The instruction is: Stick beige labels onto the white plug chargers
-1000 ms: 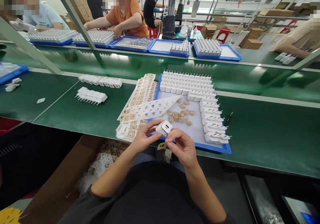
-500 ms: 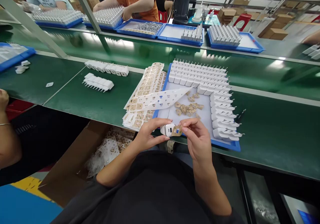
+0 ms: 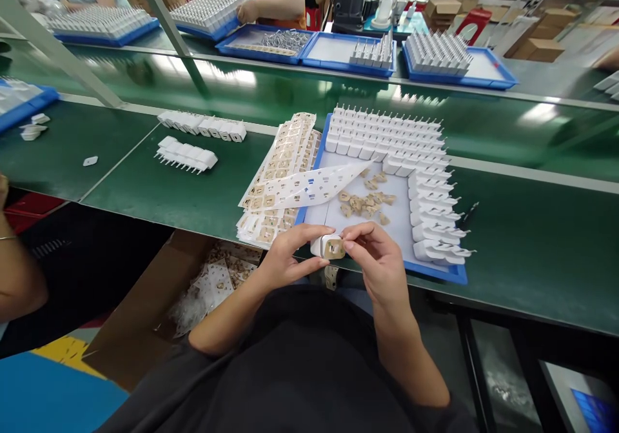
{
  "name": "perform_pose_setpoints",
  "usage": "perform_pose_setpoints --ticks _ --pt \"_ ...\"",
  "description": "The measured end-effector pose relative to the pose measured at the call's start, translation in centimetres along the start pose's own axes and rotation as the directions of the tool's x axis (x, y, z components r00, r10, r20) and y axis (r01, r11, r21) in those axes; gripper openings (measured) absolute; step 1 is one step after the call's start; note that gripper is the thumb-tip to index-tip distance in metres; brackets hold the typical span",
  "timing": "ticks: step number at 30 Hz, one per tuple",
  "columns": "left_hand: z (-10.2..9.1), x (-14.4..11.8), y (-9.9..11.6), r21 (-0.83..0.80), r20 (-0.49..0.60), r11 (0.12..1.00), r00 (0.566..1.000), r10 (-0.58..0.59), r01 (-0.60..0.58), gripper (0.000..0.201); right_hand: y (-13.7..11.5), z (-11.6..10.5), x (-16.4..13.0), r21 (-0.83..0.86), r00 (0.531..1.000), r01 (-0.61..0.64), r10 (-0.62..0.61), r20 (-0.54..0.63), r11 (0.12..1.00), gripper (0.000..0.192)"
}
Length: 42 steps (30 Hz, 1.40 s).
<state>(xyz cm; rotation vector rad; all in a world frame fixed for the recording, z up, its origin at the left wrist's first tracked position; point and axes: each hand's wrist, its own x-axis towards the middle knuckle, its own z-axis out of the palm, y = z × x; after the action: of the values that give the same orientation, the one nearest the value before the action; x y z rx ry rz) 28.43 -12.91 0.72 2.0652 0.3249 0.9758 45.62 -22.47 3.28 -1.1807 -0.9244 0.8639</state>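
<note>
My left hand [image 3: 285, 255] grips a small white charger plug [image 3: 323, 245] just in front of the table's near edge. A tan sticker [image 3: 334, 248] lies against the plug's end face, and my right hand [image 3: 380, 262] pinches and presses it there. Right behind my hands is a blue tray [image 3: 438, 270] with rows of white plugs [image 3: 387, 142] along its far and right sides and loose tan stickers [image 3: 362, 202] in its middle. A peeled white backing sheet [image 3: 309, 188] rests across the tray's left rim.
Stacked sticker sheets [image 3: 283, 162] lie left of the tray; two rows of white plugs [image 3: 193, 139] sit further left. A cardboard box [image 3: 145, 310] with scrap sheets stands below the table. Another person's arm [image 3: 14, 278] is at the left; people work at the far side.
The tan sticker, which hung below my hands, was brought up by my right hand and now lies on the plug's end face. My view has tilted downward.
</note>
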Motion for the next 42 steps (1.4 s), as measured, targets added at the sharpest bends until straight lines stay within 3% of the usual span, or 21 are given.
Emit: perform_pose_setpoints --ticks 8,19,23,28,30,33,36,42 --pt "-0.1 0.0 0.0 0.004 0.027 0.999 0.999 -0.038 0.038 0.043 0.0 0.0 0.0 -0.05 1.0 -0.005 0.005 0.013 0.999 0.004" --pt "-0.1 0.0 0.0 0.026 0.015 0.999 1.0 0.02 -0.02 0.046 -0.3 0.8 -0.5 -0.237 0.995 0.074 -0.086 -0.041 0.969 0.01" --pt "-0.1 0.1 0.0 0.042 0.007 0.998 0.999 0.042 -0.043 0.046 -1.0 1.3 -0.6 -0.406 0.985 0.142 -0.171 -0.036 0.903 0.009" --pt "0.1 -0.1 0.1 0.025 -0.046 0.998 0.997 0.06 -0.059 0.046 -1.1 1.1 -0.2 -0.609 0.935 0.232 -0.346 -0.075 0.759 0.006" --pt "0.2 -0.2 0.2 0.001 -0.084 0.998 0.994 0.065 -0.065 0.047 -0.7 0.8 0.1 -0.503 0.949 0.201 -0.295 -0.114 0.841 0.003" --pt "0.4 -0.1 0.1 0.007 -0.123 0.996 0.988 0.092 -0.092 0.048 0.0 0.7 0.1 -0.156 0.994 0.108 -0.111 -0.011 0.982 0.008" --pt "0.7 0.2 0.0 0.047 -0.153 0.987 0.975 0.159 -0.154 0.049 0.4 1.4 -0.1 0.051 0.998 0.017 -0.02 0.056 0.999 0.012" --pt "1.1 0.3 -0.4 0.137 -0.165 0.96 0.95 0.266 -0.245 0.048 0.8 2.6 -0.2 0.251 1.0 -0.018 0.018 0.003 0.968 0.009"
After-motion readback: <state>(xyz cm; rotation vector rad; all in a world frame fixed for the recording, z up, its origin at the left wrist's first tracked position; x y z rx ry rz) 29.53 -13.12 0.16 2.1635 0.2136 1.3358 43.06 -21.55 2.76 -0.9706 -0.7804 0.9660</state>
